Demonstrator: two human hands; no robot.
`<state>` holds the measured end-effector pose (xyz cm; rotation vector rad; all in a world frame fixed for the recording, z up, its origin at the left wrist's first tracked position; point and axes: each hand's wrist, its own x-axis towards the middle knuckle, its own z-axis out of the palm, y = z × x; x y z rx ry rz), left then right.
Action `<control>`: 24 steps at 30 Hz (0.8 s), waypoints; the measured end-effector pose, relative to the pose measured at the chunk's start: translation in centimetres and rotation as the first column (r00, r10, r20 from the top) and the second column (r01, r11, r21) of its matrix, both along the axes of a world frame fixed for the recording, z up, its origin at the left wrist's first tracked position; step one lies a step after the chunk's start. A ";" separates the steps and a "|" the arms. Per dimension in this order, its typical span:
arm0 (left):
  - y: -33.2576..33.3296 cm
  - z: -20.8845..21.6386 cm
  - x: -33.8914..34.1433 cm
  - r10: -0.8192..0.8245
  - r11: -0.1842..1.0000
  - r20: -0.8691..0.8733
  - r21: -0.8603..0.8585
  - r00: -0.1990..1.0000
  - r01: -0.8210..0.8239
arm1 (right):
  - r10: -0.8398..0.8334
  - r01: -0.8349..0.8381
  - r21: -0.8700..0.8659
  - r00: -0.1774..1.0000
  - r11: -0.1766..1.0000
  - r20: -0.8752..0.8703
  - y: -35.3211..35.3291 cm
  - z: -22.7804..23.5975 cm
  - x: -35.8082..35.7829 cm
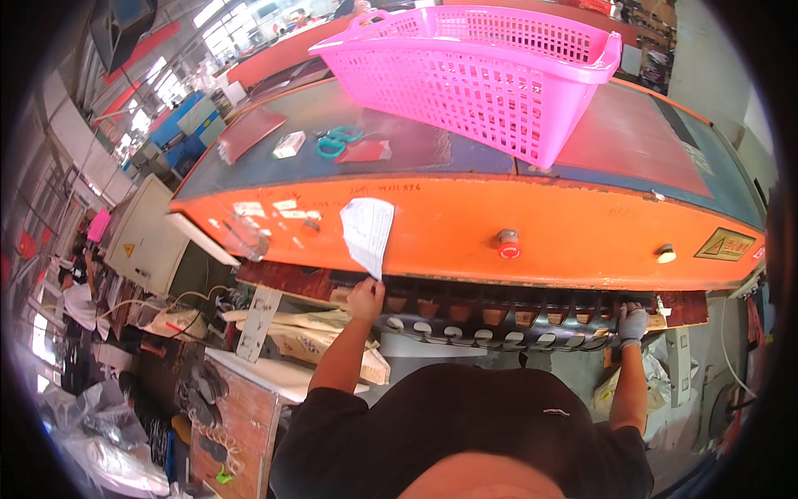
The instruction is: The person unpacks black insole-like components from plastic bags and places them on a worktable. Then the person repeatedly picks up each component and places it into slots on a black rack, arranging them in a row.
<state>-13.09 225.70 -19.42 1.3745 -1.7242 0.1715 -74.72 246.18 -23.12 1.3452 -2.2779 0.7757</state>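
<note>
A long black sheet (499, 301) with rows of cut-out holes stretches between my hands at the front of an orange machine (449, 224). Wood and pale floor show through the holes. At the sheet's left end, the bare fingers of my left hand (366, 299) are closed on its edge. My right hand (633, 323), in a grey glove, grips the right end. The sheet lies partly on a reddish-brown board (686, 308) under the machine's overhang. Just above my left hand hangs a white paper (368, 231), fixed to the orange front.
A pink plastic basket (465, 83) stands on the machine top, with teal-handled scissors (337, 143) and a small white box (289, 145) to its left. A red push button (509, 244) juts from the front. A wooden bench (237, 424) is at lower left.
</note>
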 end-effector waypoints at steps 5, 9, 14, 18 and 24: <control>-0.8 0.5 -0.5 -0.022 1.000 0.029 0.015 0.999 0.021 | 0.036 -0.031 -0.109 0.998 0.994 0.045 -0.9 -0.6 -0.8; -1.4 1.1 -0.2 -0.127 0.990 0.204 0.086 0.971 0.111 | 0.112 -0.105 -0.052 0.981 0.993 0.159 -1.8 -0.2 -2.4; -0.9 0.4 -0.6 -0.045 0.987 0.087 0.159 0.995 0.031 | 0.101 -0.101 -0.016 0.945 0.995 0.313 -1.8 -0.3 -2.9; 4.0 -1.3 0.6 -0.010 0.995 0.091 0.100 0.996 0.001 | -0.101 0.100 0.012 0.976 0.995 0.191 2.3 -2.6 -1.1; 14.8 -1.6 3.7 0.001 0.997 0.087 0.076 0.996 -0.008 | 0.040 -0.046 0.020 0.969 0.999 0.242 12.3 -3.3 2.6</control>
